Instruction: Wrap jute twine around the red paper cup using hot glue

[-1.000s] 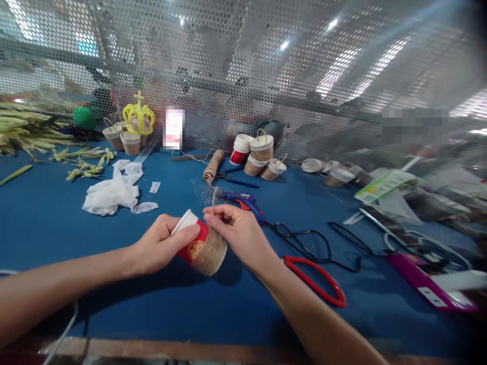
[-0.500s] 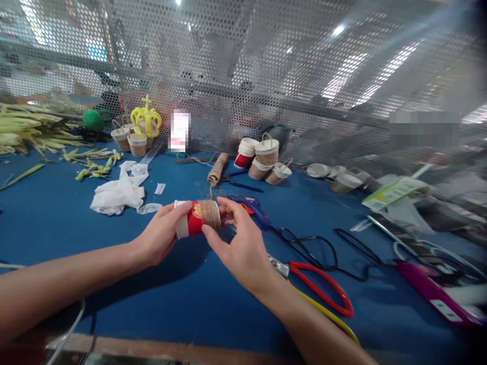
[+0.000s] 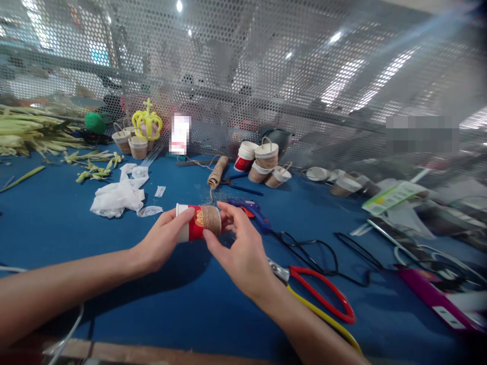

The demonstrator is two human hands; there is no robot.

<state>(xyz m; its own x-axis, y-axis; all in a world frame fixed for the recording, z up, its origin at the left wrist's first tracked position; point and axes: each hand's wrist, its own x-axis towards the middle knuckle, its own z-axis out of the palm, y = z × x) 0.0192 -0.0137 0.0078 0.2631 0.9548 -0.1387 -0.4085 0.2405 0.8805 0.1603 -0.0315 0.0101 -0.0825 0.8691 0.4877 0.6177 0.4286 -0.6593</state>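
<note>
A red and white paper cup (image 3: 196,231) lies sideways between my hands, with jute twine (image 3: 210,219) wound round its right part. My left hand (image 3: 162,238) is wrapped round the white left end, thumb on the red band. At the other end, my right hand (image 3: 239,243) grips the wound part between thumb and fingers; some of its fingertips are hidden behind the cup. A strand runs up from behind the cup to a roll of twine (image 3: 218,172). Just behind my right hand rests a blue glue gun (image 3: 258,215).
Red and yellow-handled cutters (image 3: 323,291) lie beside my right forearm. Twine-covered cups (image 3: 266,154) stand at the back, more (image 3: 137,147) near a yellow crown (image 3: 147,121). Crumpled white material (image 3: 117,195) lies left. A purple power strip (image 3: 429,294) is at right; perforated metal (image 3: 228,66) rises behind.
The cup has turned slightly in my hands, so its gold print sits a little differently. Both hands keep their hold; the view has tilted up slightly.
</note>
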